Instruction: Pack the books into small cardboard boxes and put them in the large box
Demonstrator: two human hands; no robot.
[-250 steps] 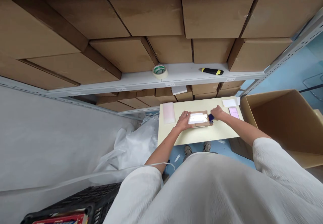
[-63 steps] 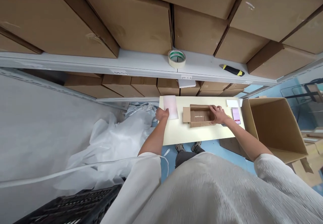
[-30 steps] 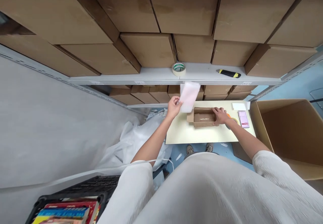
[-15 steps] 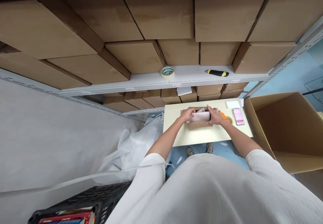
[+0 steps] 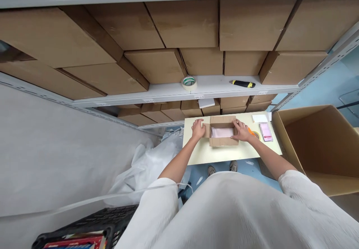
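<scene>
Since the earlier frame my left hand (image 5: 198, 130) is shifting off the pale pink packet (image 5: 222, 132) to the left flap (image 5: 206, 130); from here I can't tell whether its fingers are pinching. The packet is now lying inside the small cardboard box (image 5: 223, 142), its long axis running left-right, nearer my right hand (image 5: 242, 131), whose thumb and fingers are resting apart across the box's right end.

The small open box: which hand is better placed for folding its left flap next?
Probably the left hand: it is right at the left flap, while the right hand is at the opposite end of the box.
</scene>
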